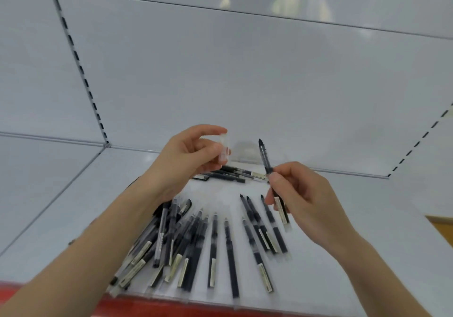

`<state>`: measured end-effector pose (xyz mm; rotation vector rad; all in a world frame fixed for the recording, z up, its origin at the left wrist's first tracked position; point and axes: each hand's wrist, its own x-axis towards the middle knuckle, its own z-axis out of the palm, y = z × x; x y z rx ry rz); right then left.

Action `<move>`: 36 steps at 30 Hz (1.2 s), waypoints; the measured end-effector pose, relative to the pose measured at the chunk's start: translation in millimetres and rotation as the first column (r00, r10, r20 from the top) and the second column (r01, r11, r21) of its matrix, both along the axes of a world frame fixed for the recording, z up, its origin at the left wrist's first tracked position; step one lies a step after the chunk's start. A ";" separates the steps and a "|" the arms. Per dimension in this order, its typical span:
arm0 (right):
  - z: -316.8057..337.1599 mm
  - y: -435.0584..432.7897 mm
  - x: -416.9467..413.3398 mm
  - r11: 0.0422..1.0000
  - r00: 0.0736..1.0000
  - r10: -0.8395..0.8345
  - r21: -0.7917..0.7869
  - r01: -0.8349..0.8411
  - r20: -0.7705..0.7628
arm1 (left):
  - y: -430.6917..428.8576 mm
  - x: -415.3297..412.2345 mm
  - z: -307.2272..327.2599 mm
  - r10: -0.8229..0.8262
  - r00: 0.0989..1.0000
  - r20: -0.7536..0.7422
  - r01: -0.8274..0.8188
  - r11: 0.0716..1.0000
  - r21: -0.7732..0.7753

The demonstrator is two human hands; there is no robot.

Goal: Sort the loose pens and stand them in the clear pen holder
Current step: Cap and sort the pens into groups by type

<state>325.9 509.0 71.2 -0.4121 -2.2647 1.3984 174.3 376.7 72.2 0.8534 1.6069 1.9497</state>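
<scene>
Early stage. Left hand [186, 155] pinches a clear cap [225, 149]; right hand [301, 194] grips one pen [266, 160]. Loose pens [215, 243] remain unsorted, lower centre. Holder not discernible.

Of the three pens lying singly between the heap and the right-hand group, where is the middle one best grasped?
Pinch the middle pen across its dark barrel at mid-length, coming straight down from above. It lies flat on the shelf, tip pointing away, with bare gaps on both sides, so there is probably room to close on it.
</scene>
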 end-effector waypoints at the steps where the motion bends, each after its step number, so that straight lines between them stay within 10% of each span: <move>1: 3.8 -5.2 1.8 1.000 1.000 0.017 -0.005 -0.017 -0.011 | -3.0 4.0 1.8 -0.007 0.998 0.063 0.005 0.999 0.032; 11: 13.8 -37.7 16.4 0.989 0.989 0.146 -0.024 -0.146 -0.007 | -15.0 23.1 9.0 0.024 0.947 0.319 -0.098 0.971 0.216; 29: -6.7 -37.2 14.2 0.993 0.994 0.113 -0.038 -0.113 0.000 | -7.5 40.0 -5.8 0.117 0.981 0.152 -0.137 0.982 0.128; 36: -20.1 -12.4 0.5 0.981 0.933 0.179 0.014 -0.193 0.312 | -8.2 23.2 -23.2 0.196 0.979 0.046 -0.190 0.976 -0.107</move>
